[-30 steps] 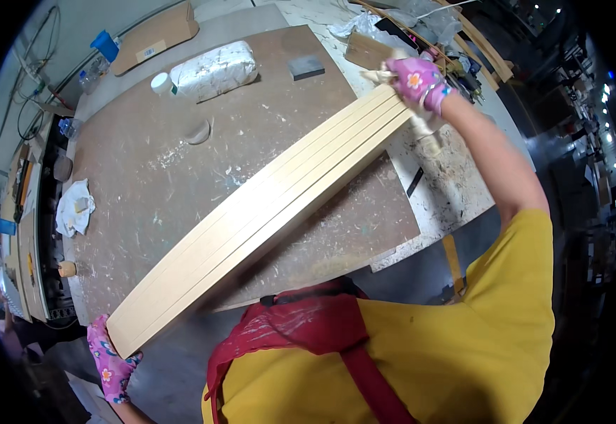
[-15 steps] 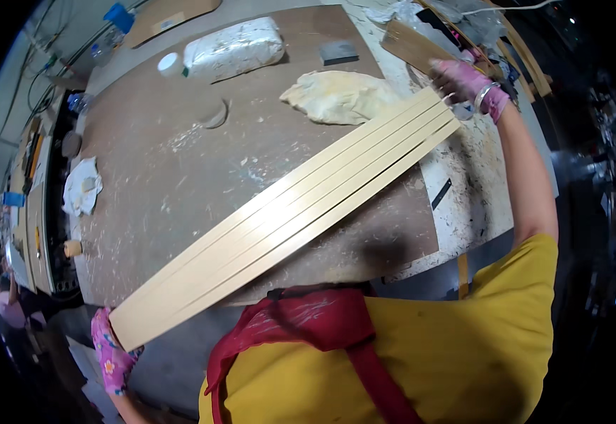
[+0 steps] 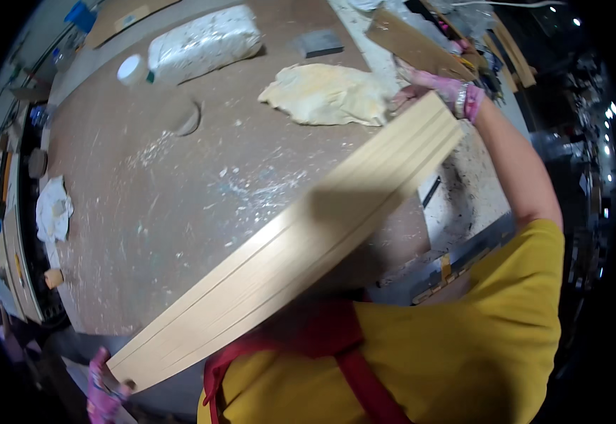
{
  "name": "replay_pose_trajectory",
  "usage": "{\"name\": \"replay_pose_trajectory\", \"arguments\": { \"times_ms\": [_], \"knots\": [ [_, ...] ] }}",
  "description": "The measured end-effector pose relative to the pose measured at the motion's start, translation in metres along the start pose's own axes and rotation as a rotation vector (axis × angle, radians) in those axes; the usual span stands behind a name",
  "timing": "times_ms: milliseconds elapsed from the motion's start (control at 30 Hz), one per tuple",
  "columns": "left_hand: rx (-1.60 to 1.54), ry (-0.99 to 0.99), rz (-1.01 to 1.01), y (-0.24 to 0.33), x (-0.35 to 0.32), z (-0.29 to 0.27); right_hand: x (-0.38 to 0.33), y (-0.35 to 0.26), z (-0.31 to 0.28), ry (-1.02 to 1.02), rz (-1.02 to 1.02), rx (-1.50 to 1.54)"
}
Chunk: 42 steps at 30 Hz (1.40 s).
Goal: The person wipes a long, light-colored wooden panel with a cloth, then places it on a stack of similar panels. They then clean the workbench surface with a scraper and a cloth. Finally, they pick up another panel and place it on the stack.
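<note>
A bundle of long, flat, pale wooden strips [image 3: 251, 261] lies side by side, slanting from lower left to upper right over the table's near part. My left hand [image 3: 106, 392], in a pink patterned glove with bare fingertips, spans the near-left end, its fingers at both edges. At the far-right end, my right hand [image 3: 438, 90], gloved in pink, grips the strips; the end hides part of its fingers. Thin dark lines run between the strips. Just beyond my right hand's fingers, a crumpled cream cloth [image 3: 325, 95] rests on the table.
The brown tabletop [image 3: 138, 233] carries white scuffs. Toward the back are a plastic-wrapped white package [image 3: 205, 42], a round white lid [image 3: 131, 69] and a grey block [image 3: 320, 44]. A curved grey piece [image 3: 191, 119] lies mid-table. At right are a brown board [image 3: 417, 44] and a black strip [image 3: 431, 192].
My right hand has come down and left onto the far end of the strips. The dark gaps between the strips look narrower. The whole view has shifted slightly.
</note>
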State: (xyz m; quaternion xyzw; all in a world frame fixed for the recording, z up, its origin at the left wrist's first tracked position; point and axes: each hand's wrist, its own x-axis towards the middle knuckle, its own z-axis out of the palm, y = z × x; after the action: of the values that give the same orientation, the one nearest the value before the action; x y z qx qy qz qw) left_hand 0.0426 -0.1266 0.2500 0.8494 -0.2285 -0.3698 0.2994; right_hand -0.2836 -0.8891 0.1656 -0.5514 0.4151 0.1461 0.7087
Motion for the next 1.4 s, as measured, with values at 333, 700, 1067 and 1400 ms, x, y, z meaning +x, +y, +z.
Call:
{"name": "replay_pose_trajectory", "arguments": {
  "times_ms": [333,700,1067,1400],
  "knots": [
    [0.627,-0.789,-0.744,-0.062,0.105,-0.022,0.012,-0.014,0.016,-0.013,0.299,-0.494],
    [-0.345,-0.374,-0.848,-0.126,0.05,0.009,0.02,0.041,0.019,-0.119,0.227,-0.252],
    [-0.639,0.191,-0.796,-0.083,0.007,0.03,-0.031,0.077,0.042,0.026,0.043,0.104],
    [-0.785,0.658,0.09,-0.073,0.081,-0.028,-0.017,0.125,-0.004,0.305,-0.733,0.528]
  ]
}}
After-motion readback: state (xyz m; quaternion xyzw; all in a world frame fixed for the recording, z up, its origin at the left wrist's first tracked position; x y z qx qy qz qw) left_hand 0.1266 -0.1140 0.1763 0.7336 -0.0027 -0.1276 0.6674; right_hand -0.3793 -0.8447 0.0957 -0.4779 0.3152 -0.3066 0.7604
